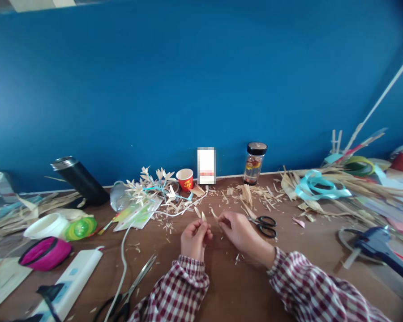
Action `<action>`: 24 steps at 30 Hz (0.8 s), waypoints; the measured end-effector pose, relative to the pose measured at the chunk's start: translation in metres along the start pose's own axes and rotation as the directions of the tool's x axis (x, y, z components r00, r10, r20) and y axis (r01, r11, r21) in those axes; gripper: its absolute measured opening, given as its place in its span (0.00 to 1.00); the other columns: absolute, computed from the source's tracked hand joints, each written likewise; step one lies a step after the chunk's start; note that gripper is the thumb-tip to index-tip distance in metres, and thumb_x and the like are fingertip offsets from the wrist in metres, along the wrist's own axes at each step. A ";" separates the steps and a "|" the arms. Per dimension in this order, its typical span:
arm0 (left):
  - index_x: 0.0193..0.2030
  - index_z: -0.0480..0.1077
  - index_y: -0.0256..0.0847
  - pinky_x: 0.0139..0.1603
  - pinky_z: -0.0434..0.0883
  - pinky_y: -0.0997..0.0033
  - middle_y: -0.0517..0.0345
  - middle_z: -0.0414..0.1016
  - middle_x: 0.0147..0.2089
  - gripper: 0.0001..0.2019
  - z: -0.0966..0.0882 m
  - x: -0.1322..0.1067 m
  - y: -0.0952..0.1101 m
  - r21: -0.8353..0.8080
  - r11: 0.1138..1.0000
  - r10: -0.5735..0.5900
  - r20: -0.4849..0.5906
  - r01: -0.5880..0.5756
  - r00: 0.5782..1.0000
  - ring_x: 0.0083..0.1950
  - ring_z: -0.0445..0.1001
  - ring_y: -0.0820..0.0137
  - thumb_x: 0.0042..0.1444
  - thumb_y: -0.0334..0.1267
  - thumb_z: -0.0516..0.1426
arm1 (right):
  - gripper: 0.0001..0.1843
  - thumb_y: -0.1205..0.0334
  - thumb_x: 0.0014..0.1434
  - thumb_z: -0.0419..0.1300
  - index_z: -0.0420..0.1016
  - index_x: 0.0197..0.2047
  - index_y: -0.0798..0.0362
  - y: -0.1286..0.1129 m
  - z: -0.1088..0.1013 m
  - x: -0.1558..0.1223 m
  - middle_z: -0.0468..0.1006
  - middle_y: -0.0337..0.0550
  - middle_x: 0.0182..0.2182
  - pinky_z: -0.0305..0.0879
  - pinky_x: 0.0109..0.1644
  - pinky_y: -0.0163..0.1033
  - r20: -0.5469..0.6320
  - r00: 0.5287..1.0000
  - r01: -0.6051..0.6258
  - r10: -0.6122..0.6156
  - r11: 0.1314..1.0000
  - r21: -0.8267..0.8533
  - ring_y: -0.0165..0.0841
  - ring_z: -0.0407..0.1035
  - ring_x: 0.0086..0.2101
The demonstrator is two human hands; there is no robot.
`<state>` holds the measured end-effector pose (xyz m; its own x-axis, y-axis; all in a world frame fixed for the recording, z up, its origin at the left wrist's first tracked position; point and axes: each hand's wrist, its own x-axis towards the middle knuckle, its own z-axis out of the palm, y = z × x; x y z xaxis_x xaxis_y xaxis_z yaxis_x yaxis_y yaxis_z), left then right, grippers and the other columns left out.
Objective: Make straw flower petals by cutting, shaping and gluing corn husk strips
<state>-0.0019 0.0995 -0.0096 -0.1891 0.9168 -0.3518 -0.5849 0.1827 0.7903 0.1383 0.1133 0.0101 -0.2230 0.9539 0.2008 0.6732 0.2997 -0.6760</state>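
Note:
Pinched between thumb and fingers of my left hand (195, 236) are small pale petal-shaped pieces (203, 218), which look like dried husk. My right hand (237, 229) is just to the right, its fingertips closed on a thin husk strip (214, 214). A narrow gap separates the two hands. Beyond them, pale flowers on blue-wrapped stems (154, 185) lie to the left, and husk scraps (246, 194) are scattered over the brown table (248, 286). Black-handled scissors (267, 226) rest beside my right hand. Whether each piece is attached to anything inside my fingers is hidden.
A red paper cup (184, 180), a phone-like white screen (206, 165) and a lidded glass jar (255, 163) stand along the blue wall. Left are larger scissors (134, 286), a power strip (70, 281) and a black bottle (82, 181). A blue glue gun (378, 243) lies right.

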 end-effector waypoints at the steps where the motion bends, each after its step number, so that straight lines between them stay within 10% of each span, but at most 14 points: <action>1: 0.27 0.69 0.33 0.21 0.70 0.84 0.59 0.73 0.22 0.13 0.000 0.001 0.002 -0.024 0.999 0.020 -0.037 -0.021 0.999 0.20 0.69 0.81 0.35 0.33 0.67 | 0.06 0.68 0.54 0.53 0.71 0.30 0.54 -0.001 -0.001 0.004 0.75 0.43 0.26 0.57 0.32 0.33 0.017 1.000 0.027 -0.026 0.997 -0.074 0.31 0.68 0.27; 14: 0.28 0.67 0.34 0.24 0.71 0.83 0.62 0.73 0.20 0.04 -0.008 0.018 0.015 -0.160 0.979 0.082 -0.267 -0.128 0.960 0.20 0.70 0.81 0.48 0.24 0.58 | 0.04 0.68 0.50 0.58 0.73 0.30 0.54 -0.017 0.039 0.080 0.75 0.43 0.29 0.56 0.32 0.33 0.151 0.985 0.107 -0.080 0.978 -0.179 0.31 0.67 0.29; 24: 0.28 0.68 0.35 0.22 0.69 0.82 0.61 0.72 0.20 0.06 -0.006 0.017 0.017 -0.169 0.981 0.051 -0.250 -0.096 0.967 0.19 0.69 0.80 0.43 0.26 0.62 | 0.03 0.69 0.49 0.57 0.71 0.28 0.53 -0.019 0.037 0.074 0.74 0.39 0.27 0.55 0.31 0.33 0.102 0.994 0.052 -0.044 0.996 -0.076 0.30 0.65 0.29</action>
<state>-0.0200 0.1158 -0.0052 -0.4103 0.8068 -0.4251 -0.6892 0.0309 0.7239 0.0828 0.1779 0.0111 -0.3231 0.9333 0.1566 0.7126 0.3488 -0.6087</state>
